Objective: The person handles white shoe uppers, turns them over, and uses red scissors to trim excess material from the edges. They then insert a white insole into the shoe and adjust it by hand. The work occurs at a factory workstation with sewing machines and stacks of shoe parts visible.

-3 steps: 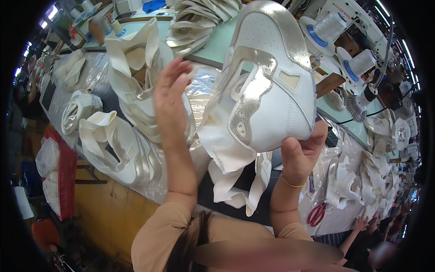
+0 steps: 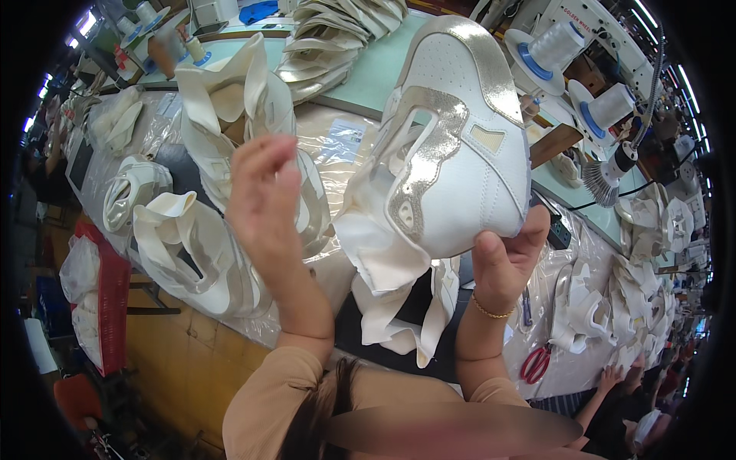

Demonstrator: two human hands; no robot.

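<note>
My right hand [image 2: 506, 257] grips a white and shiny gold shoe upper [image 2: 479, 180] by its lower edge, thumb on the near face. The upper stands raised, gold toe band at the top, with soft white lining hanging at its lower left. My left hand [image 2: 264, 207] is in the air, slightly blurred, with loosely bent fingers and nothing in them. Behind it stands a nested stack of shoe uppers [image 2: 272, 100]. Below the held upper, another white piece [image 2: 418, 333] lies on a black mat [image 2: 364, 337].
More uppers [image 2: 188, 253] lie at left and a pile of white pieces [image 2: 606, 310] at right. Red-handled scissors [image 2: 535, 364] rest near the right edge. Thread cones [image 2: 556, 50] and a lamp [image 2: 606, 180] stand far right. A red crate [image 2: 115, 307] is at left.
My left hand has moved left and down, away from the held upper, and its fingers have bent more. The held upper has dropped slightly in my right hand.
</note>
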